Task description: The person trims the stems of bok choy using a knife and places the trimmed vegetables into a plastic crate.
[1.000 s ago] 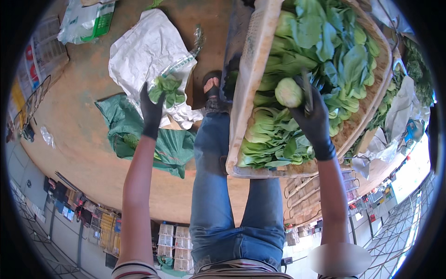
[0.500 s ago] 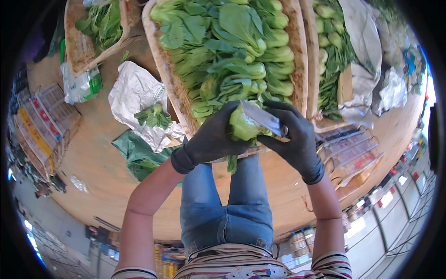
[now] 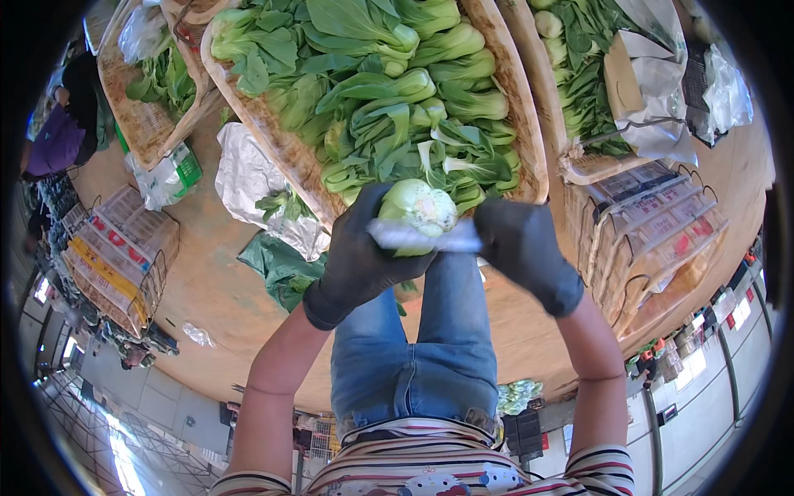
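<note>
Through the head view I look straight down on both dark-gloved hands at work above the person's jeans (image 3: 405, 355). The left hand (image 3: 361, 252) has its fingers wrapped around a green bok choy (image 3: 422, 202), gripping it from the left side and beneath. I see the pale stem end facing up toward the camera. This bok choy is held in the air just beyond the thighs, by the near end of a large crate (image 3: 523, 107).

The right hand (image 3: 523, 255) is motion-blurred, but I make out its fingers curled closed around a knife (image 3: 456, 241); the handle is hidden from me. The smeared blade points left, crossing in front of the lower part of the stem end and reaching the left hand. I cannot tell whether its edge touches the stem.

Inside the crate I see more leafy heads (image 3: 372, 91), packed closely, with several pale bases toward the right. Left of it, on the floor, lies a crumpled silvery sheet (image 3: 240, 169) with a small leafy piece (image 3: 285, 204) on it, and a dark green bag (image 3: 277, 263) lies nearer the person. To the right, a second crate (image 3: 529, 70) holds further greens (image 3: 591, 91).
</note>
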Available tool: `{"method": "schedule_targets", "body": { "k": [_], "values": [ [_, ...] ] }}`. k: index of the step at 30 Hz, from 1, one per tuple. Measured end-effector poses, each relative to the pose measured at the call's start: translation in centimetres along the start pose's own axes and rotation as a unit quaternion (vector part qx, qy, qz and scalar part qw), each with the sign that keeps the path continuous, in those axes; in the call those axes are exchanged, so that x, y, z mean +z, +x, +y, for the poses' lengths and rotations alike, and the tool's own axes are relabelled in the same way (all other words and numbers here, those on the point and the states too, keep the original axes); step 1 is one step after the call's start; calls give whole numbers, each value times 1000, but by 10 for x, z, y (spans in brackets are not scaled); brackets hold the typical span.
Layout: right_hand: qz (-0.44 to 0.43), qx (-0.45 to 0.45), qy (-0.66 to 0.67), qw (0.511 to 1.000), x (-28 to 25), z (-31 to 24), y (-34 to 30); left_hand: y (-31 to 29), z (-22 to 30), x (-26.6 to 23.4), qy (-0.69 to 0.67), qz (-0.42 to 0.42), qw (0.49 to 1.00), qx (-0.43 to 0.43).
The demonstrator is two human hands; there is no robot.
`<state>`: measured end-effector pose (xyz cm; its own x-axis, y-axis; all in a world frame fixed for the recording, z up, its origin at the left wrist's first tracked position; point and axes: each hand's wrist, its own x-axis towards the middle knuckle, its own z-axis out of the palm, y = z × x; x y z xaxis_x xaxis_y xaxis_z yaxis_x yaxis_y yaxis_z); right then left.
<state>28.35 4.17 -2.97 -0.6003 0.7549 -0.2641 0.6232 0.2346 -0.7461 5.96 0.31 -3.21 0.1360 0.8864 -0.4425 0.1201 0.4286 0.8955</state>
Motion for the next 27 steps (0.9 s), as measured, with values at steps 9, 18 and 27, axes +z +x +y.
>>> {"method": "schedule_targets", "body": {
  "k": [9,18,27],
  "values": [
    [-18,106,419,902,10,9,18,-1,-7,-26,-8,-215,974,-68],
    [-113,158,345,918,31,-23,50,-4,-28,-60,-200,-209,931,-222],
    [-11,170,82,982,72,-22,56,-18,-60,-68,-185,33,976,-113]
  ]
}}
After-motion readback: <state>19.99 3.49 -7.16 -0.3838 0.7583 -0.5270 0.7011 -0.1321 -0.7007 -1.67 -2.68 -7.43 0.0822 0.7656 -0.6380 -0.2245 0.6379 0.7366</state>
